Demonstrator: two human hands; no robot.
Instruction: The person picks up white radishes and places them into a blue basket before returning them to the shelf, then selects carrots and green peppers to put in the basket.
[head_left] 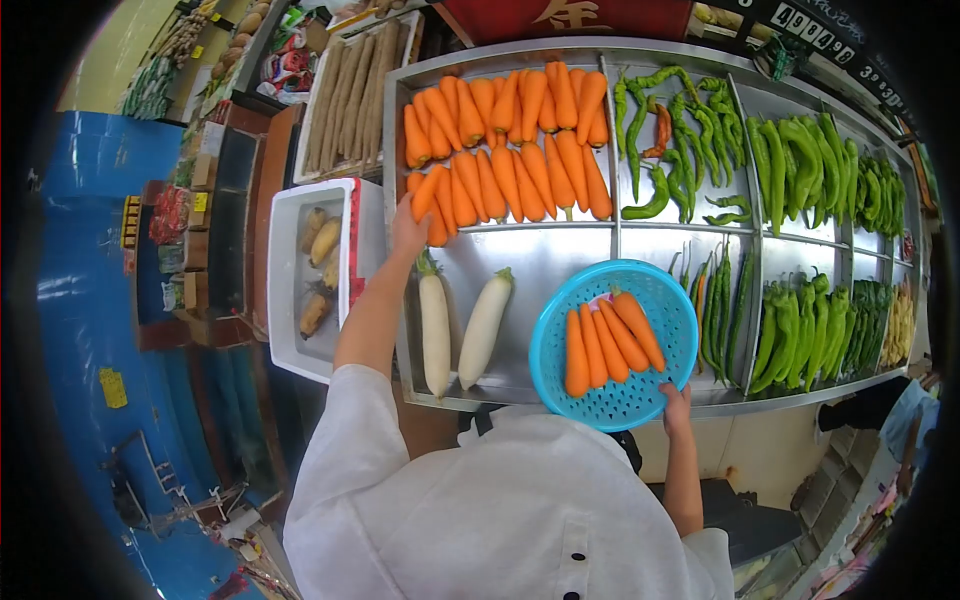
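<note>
My left hand (pixel 409 229) is closed round the lower end of a carrot (pixel 428 192) at the left end of the front row. Two rows of carrots (pixel 515 110) lie side by side in the metal display tray (pixel 545 244). By its thumb side, my right hand (pixel 677 402) grips the rim of a round blue plastic basket (pixel 547 335). Several carrots (pixel 612 346) rest in that basket, which is tilted over the tray's front edge. Two white radishes (pixel 436 330) lie in the compartment just below my left hand.
Green peppers (pixel 800 165) and thin chilies (pixel 718 300) fill compartments to the right. A white foam box (pixel 285 290) with brown root vegetables (pixel 325 240) stands left of the tray. Behind it lie long brown roots (pixel 352 95). A person (pixel 905 415) is partly visible at far right.
</note>
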